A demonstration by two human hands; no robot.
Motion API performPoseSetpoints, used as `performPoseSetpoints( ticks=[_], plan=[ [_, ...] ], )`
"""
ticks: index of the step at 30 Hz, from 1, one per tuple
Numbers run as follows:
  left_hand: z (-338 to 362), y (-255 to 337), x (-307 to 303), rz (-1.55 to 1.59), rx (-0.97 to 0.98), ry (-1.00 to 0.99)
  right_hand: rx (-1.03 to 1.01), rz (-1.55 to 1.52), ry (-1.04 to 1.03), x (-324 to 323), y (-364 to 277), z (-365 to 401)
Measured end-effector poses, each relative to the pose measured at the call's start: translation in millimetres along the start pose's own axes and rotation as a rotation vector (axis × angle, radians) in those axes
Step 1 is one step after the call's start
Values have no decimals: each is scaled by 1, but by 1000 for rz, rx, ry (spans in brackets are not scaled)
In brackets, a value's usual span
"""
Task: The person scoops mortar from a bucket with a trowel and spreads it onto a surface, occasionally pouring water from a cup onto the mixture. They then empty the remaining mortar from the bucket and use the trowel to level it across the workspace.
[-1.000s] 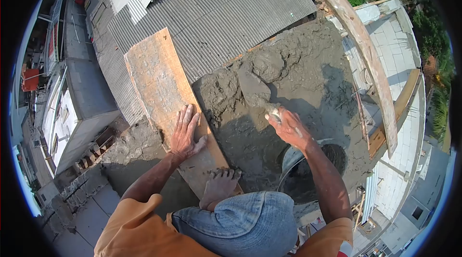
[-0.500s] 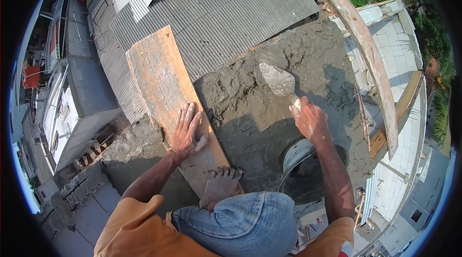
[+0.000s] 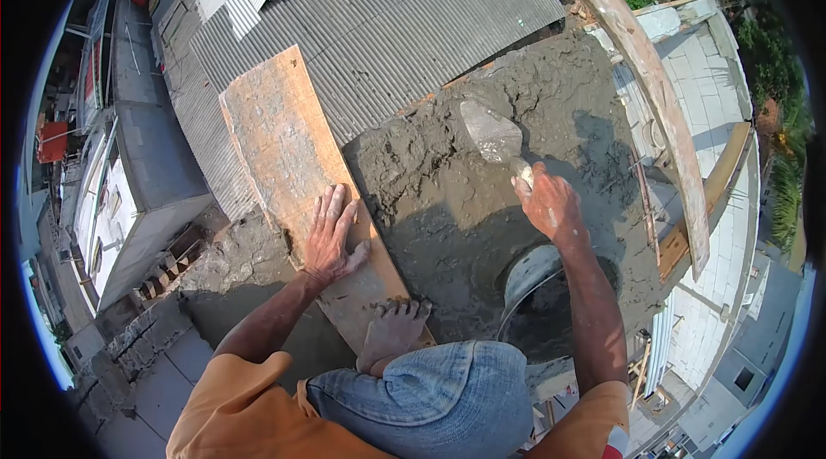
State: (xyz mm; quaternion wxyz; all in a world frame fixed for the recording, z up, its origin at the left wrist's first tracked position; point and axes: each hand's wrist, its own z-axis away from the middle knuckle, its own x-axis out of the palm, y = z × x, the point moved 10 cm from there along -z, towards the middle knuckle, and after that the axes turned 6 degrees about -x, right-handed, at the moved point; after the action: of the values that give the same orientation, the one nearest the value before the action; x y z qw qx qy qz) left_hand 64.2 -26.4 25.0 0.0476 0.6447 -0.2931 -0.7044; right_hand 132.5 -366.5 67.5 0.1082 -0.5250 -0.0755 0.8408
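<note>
My left hand [image 3: 331, 240] lies flat with fingers spread on a mortar-smeared wooden board [image 3: 280, 132]. A bare foot [image 3: 396, 334] also rests on this board, near its lower end. My right hand [image 3: 551, 203] is wrapped round the pale handle of a trowel [image 3: 492, 132]. The trowel's grey, mortar-coated blade points up and left, over the wet mortar [image 3: 456, 192] and overlapping it in this view. Below my right forearm stands a dark bucket [image 3: 544, 321], its inside in shadow and partly hidden by the arm.
Beyond the mortar lies a corrugated roof [image 3: 404, 20]. A long curved-looking plank [image 3: 650, 72] runs along the right side, with another timber [image 3: 723, 179] beside it. White block walls [image 3: 718, 89] stand lower down at the right. Rough masonry [image 3: 138, 343] edges the lower left.
My right hand and the trowel have shifted slightly up over the mortar. My left hand keeps its place on the board, and the whole view has drifted a little.
</note>
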Motion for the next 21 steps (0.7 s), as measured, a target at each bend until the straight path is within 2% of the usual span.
performPoseSetpoints(
  ticks=[4, 6, 7, 9, 10, 12, 13, 15, 17, 18, 20, 21],
  plan=[
    [-2, 1, 1, -16, -14, -7, -57, -29, 20, -1, 15, 3],
    [-2, 2, -1, -8, -3, 3, -16, -171, 161, -13, 17, 5],
    [-1, 2, -1, -5, 0, 7, -14, -170, 159, -16, 14, 3],
    [-2, 2, 0, -7, -8, -2, 371, -758, 33, 9, 34, 10],
    [-2, 2, 0, -9, -9, -5, 374, -762, 36, 18, 33, 13],
    [-1, 1, 0, -6, -10, 0, 336, -788, -174, 56, 18, 22],
    [-1, 0, 0, -5, -13, 3, 333, -787, -176, 58, 17, 26],
    [-3, 2, -1, -10, -5, 4, 280, -636, -263, 62, 12, 36],
    [-2, 2, 1, -10, -3, -4, 228, -681, -189, 73, 23, 35],
    [-3, 1, 1, -17, -10, -8, 58, -445, -60, 51, 13, 27],
    [-4, 0, 1, -13, -2, -4, -98, -206, 71, 25, 1, 22],
    [-3, 0, 2, -10, -9, -12, 122, -482, 0, 10, 0, 24]
  ],
)
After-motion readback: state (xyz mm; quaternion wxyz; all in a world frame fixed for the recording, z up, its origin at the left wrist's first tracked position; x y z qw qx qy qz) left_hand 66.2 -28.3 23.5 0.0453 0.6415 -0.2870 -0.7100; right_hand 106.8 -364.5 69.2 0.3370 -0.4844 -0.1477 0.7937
